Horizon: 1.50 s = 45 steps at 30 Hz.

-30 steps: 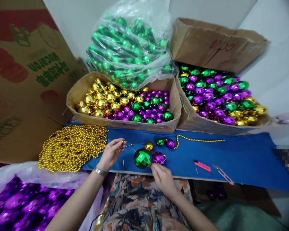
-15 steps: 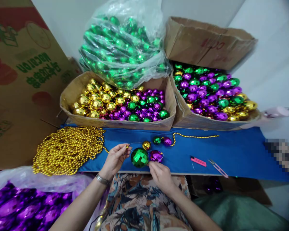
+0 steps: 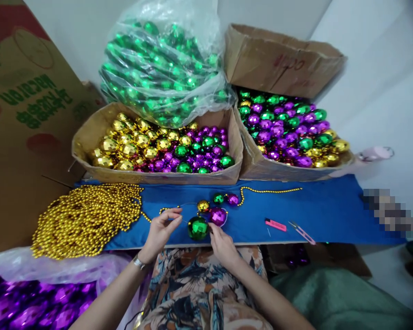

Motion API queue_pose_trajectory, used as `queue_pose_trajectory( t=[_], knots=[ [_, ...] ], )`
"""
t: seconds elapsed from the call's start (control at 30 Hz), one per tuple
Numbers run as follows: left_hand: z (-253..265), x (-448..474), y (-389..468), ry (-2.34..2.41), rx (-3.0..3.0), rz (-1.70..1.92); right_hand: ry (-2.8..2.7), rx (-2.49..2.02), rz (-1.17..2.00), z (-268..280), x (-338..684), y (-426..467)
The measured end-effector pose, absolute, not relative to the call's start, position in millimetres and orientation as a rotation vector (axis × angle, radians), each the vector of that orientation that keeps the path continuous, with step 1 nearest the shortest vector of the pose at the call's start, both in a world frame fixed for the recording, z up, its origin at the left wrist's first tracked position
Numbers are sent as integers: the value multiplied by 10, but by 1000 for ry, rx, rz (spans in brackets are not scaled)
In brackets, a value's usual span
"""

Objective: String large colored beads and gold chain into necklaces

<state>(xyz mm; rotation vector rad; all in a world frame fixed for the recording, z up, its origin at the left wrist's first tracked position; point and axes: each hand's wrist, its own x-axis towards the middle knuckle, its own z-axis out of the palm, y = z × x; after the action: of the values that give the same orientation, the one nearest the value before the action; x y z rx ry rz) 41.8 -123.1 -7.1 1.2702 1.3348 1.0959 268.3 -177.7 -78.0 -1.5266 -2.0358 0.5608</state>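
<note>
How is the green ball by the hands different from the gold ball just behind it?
The green ball looks bigger than the gold ball. The green ball is at the fingertips of the right hand, but the gold ball sits on the cloth with no hand on it. And the green ball shines green, the gold ball yellow. Both are round and shiny.

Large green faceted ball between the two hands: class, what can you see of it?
The large green faceted ball is round and glossy, with a metallic-looking skin whose flat facets catch bright highlights. It looks whole. It appears near the front edge of the blue cloth; whether it rests there or is held up is unclear. The right hand has its fingertips at the ball's right side; the left hand is apart from it.
</note>
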Motion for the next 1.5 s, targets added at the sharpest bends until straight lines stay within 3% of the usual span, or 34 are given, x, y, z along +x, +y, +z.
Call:
queue_pose_trajectory(
  t=[0.23,0.37,0.6,0.8,0.9,1.17,1.5],
  knots=[
    [446,526,-1249,1227,1650,1154,-1991,-1341,552,-189,2621,-1574],
    [629,615,-1295,1127,1747,1200,-2062,-1208,588,-137,2476,-1495],
    [324,599,-1358,1122,1550,1221,-1981,-1238,687,-220,2572,-1521],
    [30,842,-1421,943,2001,813,-1678,-1068,1243,618,2522,-1437],
    [32,943,-1346,952,2159,753,-1608,-876,1346,1169,2430,-1305],
    [65,764,-1142,995,2345,675,-1601,-557,1059,2139,2496,-1106],
    [-164,605,-731,1454,2299,1222,-1289,-578,534,2478,3071,-1093]
  ],
)
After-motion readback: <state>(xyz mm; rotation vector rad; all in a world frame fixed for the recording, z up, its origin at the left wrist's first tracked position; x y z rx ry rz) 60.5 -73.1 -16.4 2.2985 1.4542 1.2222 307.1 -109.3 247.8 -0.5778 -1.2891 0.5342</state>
